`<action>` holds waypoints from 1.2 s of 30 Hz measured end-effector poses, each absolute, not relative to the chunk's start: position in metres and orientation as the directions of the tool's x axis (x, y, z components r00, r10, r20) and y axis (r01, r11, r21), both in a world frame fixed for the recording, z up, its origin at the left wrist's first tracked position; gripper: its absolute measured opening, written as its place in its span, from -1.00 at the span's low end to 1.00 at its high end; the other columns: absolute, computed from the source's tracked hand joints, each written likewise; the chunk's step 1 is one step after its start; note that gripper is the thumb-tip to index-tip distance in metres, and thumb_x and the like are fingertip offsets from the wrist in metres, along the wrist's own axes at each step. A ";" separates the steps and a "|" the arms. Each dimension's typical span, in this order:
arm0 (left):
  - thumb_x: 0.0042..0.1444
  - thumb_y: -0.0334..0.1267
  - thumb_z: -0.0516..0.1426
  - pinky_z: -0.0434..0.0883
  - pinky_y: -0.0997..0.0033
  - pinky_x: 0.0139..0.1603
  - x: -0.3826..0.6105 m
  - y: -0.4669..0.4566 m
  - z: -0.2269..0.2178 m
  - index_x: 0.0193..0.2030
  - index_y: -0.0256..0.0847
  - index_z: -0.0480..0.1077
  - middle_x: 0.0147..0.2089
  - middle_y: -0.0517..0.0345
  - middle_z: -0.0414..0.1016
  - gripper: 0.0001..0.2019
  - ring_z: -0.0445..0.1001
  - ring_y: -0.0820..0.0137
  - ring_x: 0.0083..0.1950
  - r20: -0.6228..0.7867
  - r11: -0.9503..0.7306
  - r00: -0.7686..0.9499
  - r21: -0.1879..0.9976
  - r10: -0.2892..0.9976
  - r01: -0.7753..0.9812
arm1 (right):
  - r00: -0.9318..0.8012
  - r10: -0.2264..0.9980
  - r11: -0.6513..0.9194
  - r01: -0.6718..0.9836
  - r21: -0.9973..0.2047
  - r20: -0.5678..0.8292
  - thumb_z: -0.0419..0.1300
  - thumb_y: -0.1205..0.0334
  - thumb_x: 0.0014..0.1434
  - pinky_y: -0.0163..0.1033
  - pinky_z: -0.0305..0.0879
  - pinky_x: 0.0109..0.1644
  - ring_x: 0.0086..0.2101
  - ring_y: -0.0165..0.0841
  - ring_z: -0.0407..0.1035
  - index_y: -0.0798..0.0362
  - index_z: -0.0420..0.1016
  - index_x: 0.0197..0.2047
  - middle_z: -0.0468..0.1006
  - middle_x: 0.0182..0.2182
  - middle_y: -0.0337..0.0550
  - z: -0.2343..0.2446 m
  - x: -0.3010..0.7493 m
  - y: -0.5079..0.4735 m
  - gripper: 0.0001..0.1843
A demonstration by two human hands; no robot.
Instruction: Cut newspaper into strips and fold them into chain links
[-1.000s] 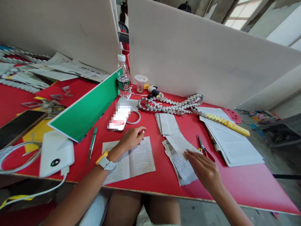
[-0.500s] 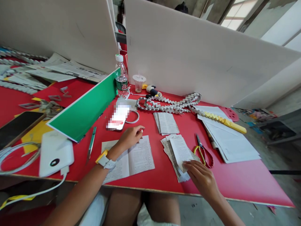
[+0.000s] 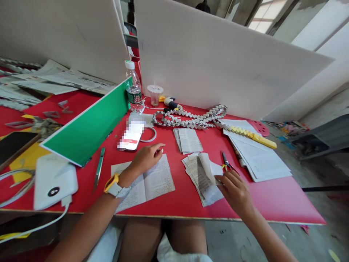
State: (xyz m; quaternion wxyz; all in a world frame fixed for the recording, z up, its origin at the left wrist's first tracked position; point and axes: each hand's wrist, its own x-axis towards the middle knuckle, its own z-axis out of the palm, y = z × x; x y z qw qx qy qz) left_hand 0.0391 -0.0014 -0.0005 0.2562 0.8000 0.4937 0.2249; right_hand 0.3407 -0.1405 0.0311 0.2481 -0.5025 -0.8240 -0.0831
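Observation:
My left hand point(image 3: 145, 158) rests with curled fingers on the top edge of a printed sheet point(image 3: 156, 180) lying on the red table point(image 3: 272, 203); a yellow and white watch sits on its wrist. What its fingers hold, if anything, is hidden. My right hand point(image 3: 236, 191) pinches the top paper slip point(image 3: 205, 168) of a stack of printed slips point(image 3: 199, 185), and the slip curls upward. Yellow-handled scissors point(image 3: 226, 163) lie just beyond the right fingers.
A second slip pile point(image 3: 188, 140), a folded paper chain point(image 3: 191, 120), a yellow folded strip point(image 3: 253, 135) and white sheets point(image 3: 259, 160) lie farther back. Left are a phone point(image 3: 131, 134), green board point(image 3: 87, 127), metal blade point(image 3: 98, 169), power bank point(image 3: 53, 180). Bottle point(image 3: 133, 89), cup point(image 3: 155, 94), white dividers point(image 3: 218, 62) behind.
My right hand drew back toward me along the slip stack and closed on the top slip, which now curls up. My left hand stayed on the printed sheet. The view shifted slightly right.

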 end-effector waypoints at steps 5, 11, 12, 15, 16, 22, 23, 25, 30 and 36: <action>0.14 -0.07 0.09 0.42 0.24 -0.06 0.069 -0.067 0.037 0.30 -0.14 0.09 0.10 -0.13 0.34 -0.40 0.43 0.17 0.02 0.420 -0.720 0.585 0.411 0.694 0.558 | -0.325 0.710 0.475 0.876 -0.084 0.625 0.09 0.35 0.20 -0.21 0.34 -0.32 -0.39 -0.29 0.37 0.02 0.43 -0.14 0.46 -0.47 -0.10 0.071 0.315 -0.145 -0.83; 0.15 -0.11 0.10 0.28 -0.01 0.17 0.096 -0.144 0.037 0.26 -0.19 0.10 0.23 -0.25 0.18 -0.44 0.17 0.05 0.28 0.766 -0.794 0.404 0.218 0.499 0.568 | -0.369 0.670 0.607 0.771 -0.190 0.644 0.11 0.40 0.18 -0.17 0.40 -0.35 -0.40 -0.24 0.43 -0.02 0.30 0.12 0.47 -0.52 -0.15 0.076 0.259 -0.178 -0.57; 0.17 -0.14 0.07 0.27 -0.01 0.17 0.093 -0.150 0.033 0.23 -0.21 0.14 0.20 -0.25 0.21 -0.50 0.20 0.07 0.27 0.776 -0.779 0.378 0.221 0.505 0.587 | -0.376 0.655 0.628 0.753 -0.196 0.655 0.12 0.39 0.17 -0.17 0.41 -0.36 -0.41 -0.23 0.44 0.01 0.29 0.14 0.47 -0.53 -0.14 0.073 0.252 -0.182 -0.55; 0.19 -0.28 0.04 0.22 -0.03 0.21 0.070 -0.163 0.027 0.13 -0.20 0.26 0.10 -0.19 0.33 -0.65 0.26 0.12 0.23 0.776 -0.763 0.380 0.195 0.504 0.616 | -0.436 0.589 0.712 0.678 -0.181 0.680 0.12 0.38 0.18 -0.17 0.41 -0.36 -0.45 -0.25 0.43 0.12 0.27 0.16 0.46 -0.55 -0.14 0.065 0.236 -0.187 -0.55; 0.18 -0.32 0.05 0.18 -0.05 0.23 0.060 -0.168 0.028 0.10 -0.18 0.28 0.07 -0.14 0.35 -0.67 0.28 0.13 0.22 0.770 -0.770 0.404 0.172 0.494 0.614 | -0.467 0.566 0.741 0.650 -0.170 0.680 0.10 0.38 0.19 -0.17 0.41 -0.36 -0.47 -0.27 0.42 0.14 0.28 0.15 0.46 -0.56 -0.15 0.063 0.233 -0.187 -0.56; 0.11 -0.39 0.14 0.09 -0.04 0.28 0.001 -0.186 0.036 0.06 -0.15 0.36 0.00 -0.01 0.44 -0.65 0.35 0.21 0.17 0.665 -0.759 0.512 0.131 0.545 0.638 | -0.521 0.555 0.788 0.580 -0.208 0.648 0.18 0.33 0.17 -0.22 0.37 -0.43 -0.52 -0.33 0.35 0.22 0.20 0.21 0.42 -0.60 -0.21 0.043 0.221 -0.186 -0.45; 0.11 -0.41 0.13 0.07 -0.01 0.29 -0.006 -0.187 0.038 0.04 -0.16 0.38 -0.03 0.03 0.47 -0.67 0.39 0.25 0.13 0.673 -0.750 0.502 0.121 0.544 0.650 | -0.513 0.580 0.781 0.572 -0.252 0.633 0.17 0.36 0.18 -0.22 0.38 -0.42 -0.49 -0.32 0.36 0.22 0.19 0.22 0.43 -0.57 -0.18 0.039 0.218 -0.188 -0.46; 0.11 -0.46 0.13 0.07 0.07 0.29 -0.014 -0.188 0.042 0.00 -0.19 0.41 -0.11 0.08 0.52 -0.70 0.44 0.33 0.04 0.706 -0.715 0.449 0.116 0.548 0.690 | -0.476 0.624 0.762 0.549 -0.344 0.620 0.10 0.45 0.19 -0.20 0.41 -0.33 -0.39 -0.29 0.40 0.19 0.19 0.23 0.48 -0.48 -0.11 0.030 0.208 -0.192 -0.48; 0.07 -0.51 0.16 0.25 0.18 0.16 -0.008 -0.189 0.057 -0.09 -0.20 0.44 -0.19 0.09 0.51 -0.73 0.47 0.36 -0.06 0.816 -0.621 0.260 0.148 0.516 0.770 | -0.165 0.723 0.652 0.483 -0.585 0.670 0.04 0.51 0.16 -0.21 0.43 -0.18 -0.21 -0.27 0.44 0.07 0.32 0.09 0.54 -0.26 -0.04 0.020 0.174 -0.199 -0.57; -0.01 -0.40 0.25 0.34 0.13 0.10 0.018 -0.188 0.054 0.15 -0.21 0.25 0.09 -0.14 0.30 -0.46 0.31 0.18 0.15 0.913 -0.531 0.111 0.126 0.392 0.838 | 0.226 0.932 0.259 0.128 -0.957 0.282 0.11 0.25 0.18 -0.32 0.37 -0.36 -0.42 -0.37 0.43 0.07 0.45 -0.30 0.54 -0.43 -0.17 0.012 0.137 -0.189 -0.89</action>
